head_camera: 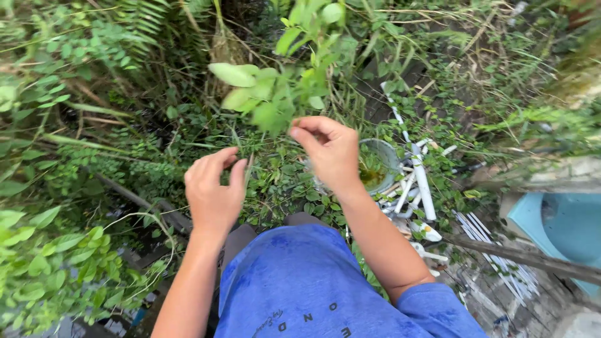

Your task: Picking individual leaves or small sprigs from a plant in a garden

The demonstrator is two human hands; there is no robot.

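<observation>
A leafy green sprig (270,94) rises in front of me, blurred and close to the camera. My right hand (330,152) pinches at its lower leaves with thumb and fingertips closed together near the stem. Lower and to the left, my left hand (215,189) is half curled with fingers bent and nothing visible in it. Whether it touches a thin stem beside it I cannot tell. My blue shirt (313,288) fills the bottom of the view.
Dense weeds and ferns (94,125) cover the ground. A round pot with murky water (376,164) sits right of my hands, beside several white pipes (421,178). A blue tub (563,225) and a wooden pole (519,256) lie at the right.
</observation>
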